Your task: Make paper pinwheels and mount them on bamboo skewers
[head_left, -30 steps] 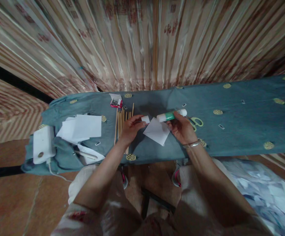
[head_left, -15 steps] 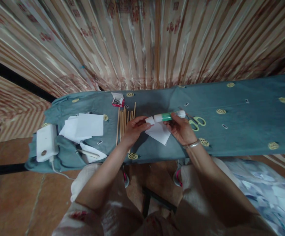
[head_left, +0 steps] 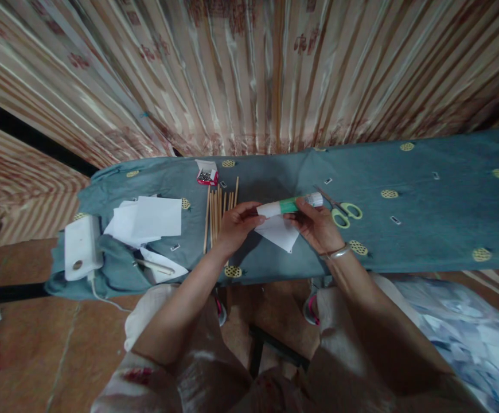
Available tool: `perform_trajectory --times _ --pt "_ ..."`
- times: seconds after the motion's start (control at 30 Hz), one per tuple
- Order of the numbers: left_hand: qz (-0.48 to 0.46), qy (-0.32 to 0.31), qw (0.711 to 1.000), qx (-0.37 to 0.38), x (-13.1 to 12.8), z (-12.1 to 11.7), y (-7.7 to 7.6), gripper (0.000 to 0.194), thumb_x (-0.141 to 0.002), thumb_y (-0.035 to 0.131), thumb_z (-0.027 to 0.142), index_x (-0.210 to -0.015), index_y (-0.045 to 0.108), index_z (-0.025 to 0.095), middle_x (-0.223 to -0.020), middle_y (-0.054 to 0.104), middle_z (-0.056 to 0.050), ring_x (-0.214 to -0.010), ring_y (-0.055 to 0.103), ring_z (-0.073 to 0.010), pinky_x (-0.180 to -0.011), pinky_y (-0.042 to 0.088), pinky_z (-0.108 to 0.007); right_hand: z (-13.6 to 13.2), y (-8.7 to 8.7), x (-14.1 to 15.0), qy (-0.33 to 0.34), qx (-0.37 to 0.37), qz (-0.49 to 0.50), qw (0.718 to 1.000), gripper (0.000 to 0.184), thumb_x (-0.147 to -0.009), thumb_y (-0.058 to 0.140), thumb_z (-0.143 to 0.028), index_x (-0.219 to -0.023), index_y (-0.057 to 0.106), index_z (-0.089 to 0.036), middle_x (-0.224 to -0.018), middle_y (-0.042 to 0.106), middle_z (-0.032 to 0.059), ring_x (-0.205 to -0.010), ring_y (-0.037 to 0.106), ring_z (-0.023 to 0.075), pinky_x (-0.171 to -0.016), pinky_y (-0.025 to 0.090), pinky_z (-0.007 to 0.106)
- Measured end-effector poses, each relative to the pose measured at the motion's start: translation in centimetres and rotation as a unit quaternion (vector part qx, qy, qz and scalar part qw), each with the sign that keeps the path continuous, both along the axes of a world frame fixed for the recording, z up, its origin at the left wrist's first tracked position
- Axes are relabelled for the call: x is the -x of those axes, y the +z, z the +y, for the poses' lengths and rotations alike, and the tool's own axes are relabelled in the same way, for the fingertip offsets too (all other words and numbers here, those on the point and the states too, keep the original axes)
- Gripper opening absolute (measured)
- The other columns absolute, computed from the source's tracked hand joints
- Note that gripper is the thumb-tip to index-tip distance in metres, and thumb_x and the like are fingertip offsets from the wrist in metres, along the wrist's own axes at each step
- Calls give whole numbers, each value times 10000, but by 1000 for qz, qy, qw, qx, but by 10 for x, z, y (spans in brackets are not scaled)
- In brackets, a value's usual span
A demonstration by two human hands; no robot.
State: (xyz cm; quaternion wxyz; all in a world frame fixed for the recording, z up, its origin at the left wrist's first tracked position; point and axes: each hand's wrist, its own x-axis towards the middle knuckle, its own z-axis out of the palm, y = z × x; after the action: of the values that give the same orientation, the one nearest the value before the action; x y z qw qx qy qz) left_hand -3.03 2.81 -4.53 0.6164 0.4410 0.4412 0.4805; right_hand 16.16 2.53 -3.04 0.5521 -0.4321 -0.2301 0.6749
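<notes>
Glue stick [head_left: 289, 205]: I have it held crosswise above the surface [head_left: 439, 229], a little to the 3 o'clock side of my view's middle.
Left grip [head_left: 238, 226]: narrow, thumb and fingers pinching the white cap [head_left: 266, 211] at the stick's 9 o'clock end; cap and tube meet, but I cannot tell whether they are joined.
Right grip [head_left: 319, 226]: closed around the tube toward its 3 o'clock end, thumb on top.
White paper [head_left: 279, 234]: at 6 o'clock from the stick, its far corner hidden behind it.
Scissors [head_left: 339, 206]: 3 o'clock from the stick, near my right grip, green handles.
Wooden sticks [head_left: 215, 207]: 9 o'clock, just beyond my left grip.
Red box [head_left: 207, 182]: 10 o'clock, lid up, small metal pieces inside.
White sheets [head_left: 159, 217]: 9 o'clock, past the wooden sticks, overlapping.
</notes>
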Motion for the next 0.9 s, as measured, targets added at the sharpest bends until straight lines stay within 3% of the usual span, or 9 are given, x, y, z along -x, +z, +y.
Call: perform_trajectory --times 0.17,0.57,0.77,0.9 --pt "25 9 999 -42 -1 -3 -1 363 -618 833 235 -954 710 172 -919 750 -38 -854 697 -178 -811 555 -324 -1 -4 5 4 12 -17 1000 282 -614 886 -356 -721 686 -188 -636 710 -20 -530 698 114 -420 549 123" --pt "137 36 985 -95 12 -23 5 307 -695 772 249 -996 738 198 -1069 747 -61 -933 710 -194 -918 556 -379 -12 -1 28 30 24 21 999 411 -454 936 -413 -695 710 -170 -617 730 -24 -488 689 114 -395 525 122" --pt "199 41 971 -125 15 -34 14 286 -689 792 287 -965 765 212 -1034 752 -69 -937 689 -222 -844 543 -352 -21 -3 43 72 12 23 997 400 -488 922 -420 -716 722 -159 -650 750 -4 -518 704 112 -454 557 127" --pt "210 83 970 -90 33 -32 15 312 -668 792 309 -963 760 211 -903 749 -33 -764 662 -181 -729 522 -305 -22 -2 39 105 -16 -18 994 457 -509 901 -476 -809 723 -181 -731 772 15 -595 727 129 -484 559 152"
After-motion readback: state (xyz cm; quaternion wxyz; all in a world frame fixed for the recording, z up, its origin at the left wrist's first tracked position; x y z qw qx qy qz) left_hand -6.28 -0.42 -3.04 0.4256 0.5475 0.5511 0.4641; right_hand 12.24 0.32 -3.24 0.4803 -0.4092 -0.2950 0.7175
